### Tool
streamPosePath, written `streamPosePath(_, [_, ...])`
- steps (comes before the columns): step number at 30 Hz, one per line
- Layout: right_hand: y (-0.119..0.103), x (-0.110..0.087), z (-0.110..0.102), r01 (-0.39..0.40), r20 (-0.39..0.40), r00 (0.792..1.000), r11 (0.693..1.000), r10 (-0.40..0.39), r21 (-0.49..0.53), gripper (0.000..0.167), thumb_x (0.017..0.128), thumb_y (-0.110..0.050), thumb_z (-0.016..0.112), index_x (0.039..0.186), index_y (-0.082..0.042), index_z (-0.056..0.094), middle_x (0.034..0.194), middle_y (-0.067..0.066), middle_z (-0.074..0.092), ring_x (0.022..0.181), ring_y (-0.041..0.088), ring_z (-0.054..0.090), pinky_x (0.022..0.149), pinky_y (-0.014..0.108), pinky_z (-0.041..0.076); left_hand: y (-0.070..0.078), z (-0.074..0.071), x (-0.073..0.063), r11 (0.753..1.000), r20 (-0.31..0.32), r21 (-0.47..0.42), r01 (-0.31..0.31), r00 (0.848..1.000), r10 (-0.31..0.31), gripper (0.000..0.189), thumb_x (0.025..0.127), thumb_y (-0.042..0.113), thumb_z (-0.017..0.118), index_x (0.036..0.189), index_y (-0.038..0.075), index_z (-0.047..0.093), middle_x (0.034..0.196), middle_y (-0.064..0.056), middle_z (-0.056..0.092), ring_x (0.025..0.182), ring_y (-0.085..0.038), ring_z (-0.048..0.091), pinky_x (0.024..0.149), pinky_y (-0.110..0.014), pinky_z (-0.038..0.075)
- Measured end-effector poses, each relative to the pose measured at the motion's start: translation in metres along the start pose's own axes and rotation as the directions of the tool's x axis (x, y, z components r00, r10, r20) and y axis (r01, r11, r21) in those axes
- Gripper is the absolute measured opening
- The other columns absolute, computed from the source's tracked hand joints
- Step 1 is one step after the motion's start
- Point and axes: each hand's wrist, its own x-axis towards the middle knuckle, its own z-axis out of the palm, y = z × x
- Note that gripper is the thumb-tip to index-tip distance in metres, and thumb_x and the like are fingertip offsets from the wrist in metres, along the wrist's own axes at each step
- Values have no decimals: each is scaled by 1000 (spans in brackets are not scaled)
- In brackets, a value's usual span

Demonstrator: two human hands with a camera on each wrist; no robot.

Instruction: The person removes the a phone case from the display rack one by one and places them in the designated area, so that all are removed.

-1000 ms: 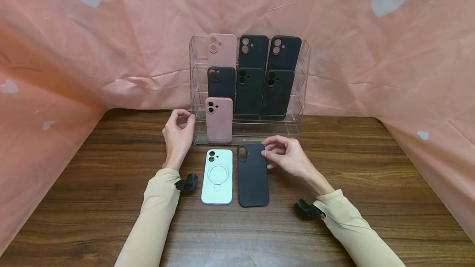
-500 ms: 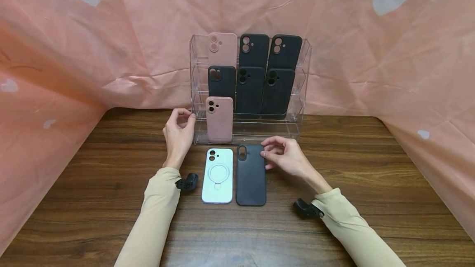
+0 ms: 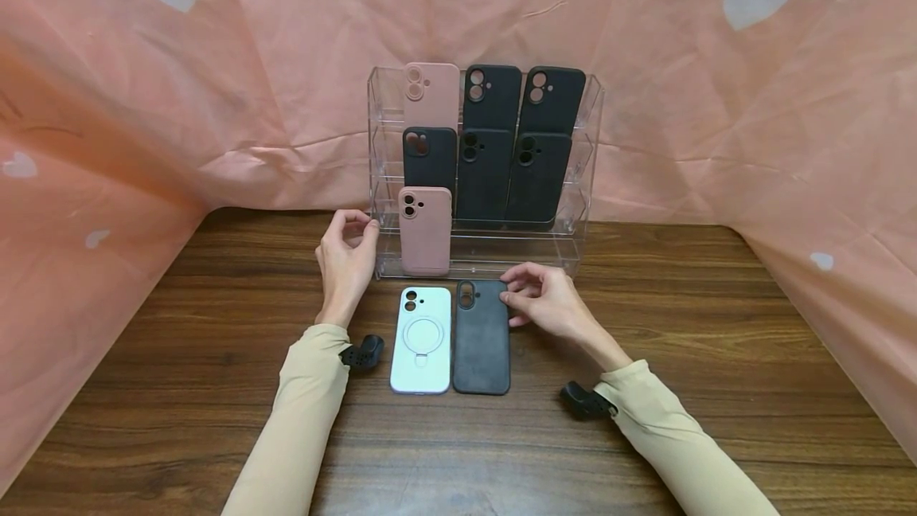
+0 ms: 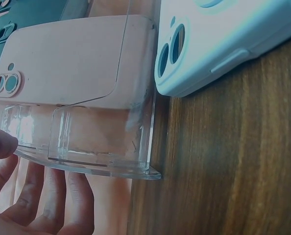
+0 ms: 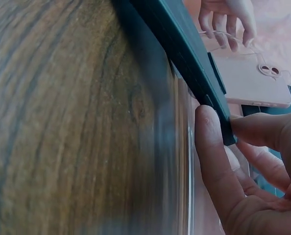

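Observation:
In the head view my left hand (image 3: 346,261) pinches the left side edge of a clear acrylic display rack (image 3: 516,249). The left wrist view has the thumb (image 4: 7,143) on one face of the panel and the other fingers beyond it. My right hand (image 3: 548,301) pinches the upper right corner of a black phone case (image 3: 482,349), between thumb and fingers. Seen from the right wrist, this black case (image 5: 184,54) is tilted, its held end between the fingertips. A white phone case (image 3: 420,349) with a ring on its back lies just left of it.
On the rack's lowest tier stands a pink phone case (image 3: 426,233). Higher tiers hold several black cases, such as one at the middle right (image 3: 539,181), and another pink case (image 3: 433,98) at top left. Pink cloth (image 3: 645,102) surrounds the wooden table (image 3: 716,325).
My right hand has moved slightly left with the black case, narrowing the gap to the white case. The black case now sits straighter beside it. My left hand stays at the rack's side.

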Motion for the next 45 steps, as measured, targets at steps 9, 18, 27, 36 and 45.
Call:
streamPosePath(9, [2, 2, 4, -13, 11, 1000, 1000, 13, -27, 26, 94, 1, 66, 119, 6, 66, 106, 20, 65, 76, 11, 69, 68, 40, 63, 1, 0, 0, 1000, 1, -4, 0, 1000, 0, 13, 95, 25, 68, 103, 14, 67, 105, -8, 76, 88, -22, 75, 78, -24, 51])
streamPosePath(18, [6, 4, 6, -33, 29, 999, 998, 35, -59, 25, 94, 1, 65, 119, 5, 68, 109, 22, 68, 76, 15, 70, 68, 37, 63, 1, -1, 0, 1000, -1, -1, 0, 1000, 0, 14, 95, 25, 68, 103, 14, 67, 104, -7, 76, 87, -21, 75, 78, -24, 51])
streamPosePath(27, [9, 7, 8, -78, 32, 996, 994, 80, -81, 26, 94, 0, 66, 120, 3, 68, 112, 22, 68, 76, 13, 70, 68, 35, 63, 0, 0, 0, 1000, -4, -4, 1, 1000, -1, 14, 95, 26, 68, 102, 15, 67, 103, -7, 77, 87, -20, 74, 81, -27, 51])
streamPosePath(36, [10, 7, 10, -95, 12, 995, 991, 97, -93, 27, 94, 2, 65, 121, 3, 68, 111, 22, 68, 76, 12, 70, 67, 33, 63, -2, 1, 0, 1000, -7, -4, -10, 1000, 10, 13, 94, 26, 69, 102, 15, 67, 103, -8, 77, 86, -20, 74, 81, -28, 51])
streamPosePath(45, [11, 7, 8, -97, 10, 995, 990, 99, -104, 26, 96, -4, 65, 122, 2, 68, 110, 21, 69, 76, 13, 72, 68, 34, 63, -2, 1, 1, 1000, -9, 1, 4, 1000, -4, 13, 94, 26, 69, 101, 15, 67, 103, -7, 77, 87, -20, 76, 83, -28, 52])
